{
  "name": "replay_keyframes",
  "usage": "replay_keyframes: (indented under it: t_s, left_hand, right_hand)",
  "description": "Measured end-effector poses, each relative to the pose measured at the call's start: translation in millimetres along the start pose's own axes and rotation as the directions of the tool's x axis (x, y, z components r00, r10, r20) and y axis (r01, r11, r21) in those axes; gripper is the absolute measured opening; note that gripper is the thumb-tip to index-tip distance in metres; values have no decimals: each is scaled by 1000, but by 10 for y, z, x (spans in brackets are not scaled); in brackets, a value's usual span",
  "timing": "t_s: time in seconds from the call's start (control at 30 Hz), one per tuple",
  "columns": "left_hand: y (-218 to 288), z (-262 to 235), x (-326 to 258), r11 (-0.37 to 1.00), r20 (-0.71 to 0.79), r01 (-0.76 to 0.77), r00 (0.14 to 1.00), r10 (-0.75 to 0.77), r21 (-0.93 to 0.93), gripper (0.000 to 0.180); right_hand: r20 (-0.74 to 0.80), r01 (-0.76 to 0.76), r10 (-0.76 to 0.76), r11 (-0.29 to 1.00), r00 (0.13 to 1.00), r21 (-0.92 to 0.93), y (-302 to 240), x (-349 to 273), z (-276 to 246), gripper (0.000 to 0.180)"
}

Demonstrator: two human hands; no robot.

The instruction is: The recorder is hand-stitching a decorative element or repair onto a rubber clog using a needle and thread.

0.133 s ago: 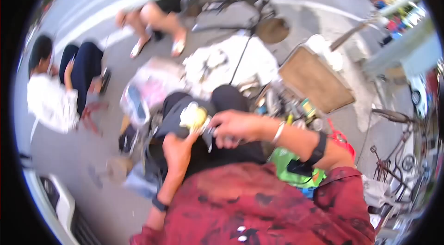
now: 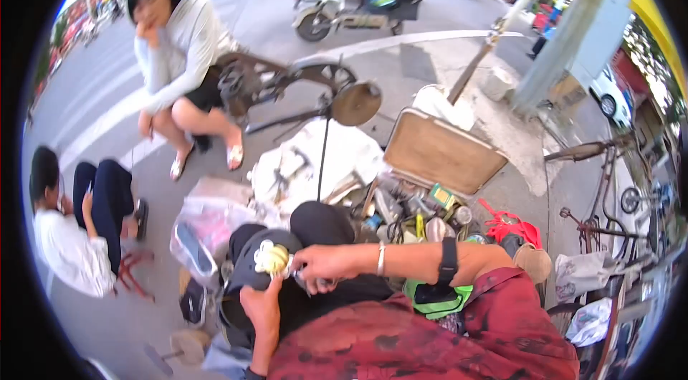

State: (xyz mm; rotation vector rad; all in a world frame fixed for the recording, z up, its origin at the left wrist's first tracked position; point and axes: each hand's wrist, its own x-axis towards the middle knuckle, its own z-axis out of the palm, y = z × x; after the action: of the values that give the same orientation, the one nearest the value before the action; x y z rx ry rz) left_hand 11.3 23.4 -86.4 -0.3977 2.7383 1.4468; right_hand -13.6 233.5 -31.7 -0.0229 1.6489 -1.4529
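Over my lap, my left hand is closed on the lower edge of a yellow-and-white flower-shaped ornament, its thumb pointing up. Right against it, my right hand has its fingers curled around a small metal tool that is mostly hidden. Its exact kind does not show. Behind the ornament lies something dark and rounded across my knees. A bracelet and a black band circle my right arm.
Beyond my knees are white cloth, cans and bottles, and a brown-lined tray. A black iron sewing machine stands behind. Two people sit to the left, one near a red folding stool. A plastic bag lies closer.
The view has tilted upward and shifted right, so the street and a parked scooter now show. Both hands stay together at the flower-shaped ornament.
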Motion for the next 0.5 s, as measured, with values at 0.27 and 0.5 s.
replay_keyframes:
  t_s: [0.27,0.5]
  left_hand:
    - [146,99,37,1000,-118,-13,993,13,3,53]
    - [-6,106,142,996,-29,-15,1000,12,-88,56]
  right_hand:
    - [-62,101,-130,932,990,-348,54,20,120,26]
    - [-59,98,-439,326,897,-940,-66,-237,276,35]
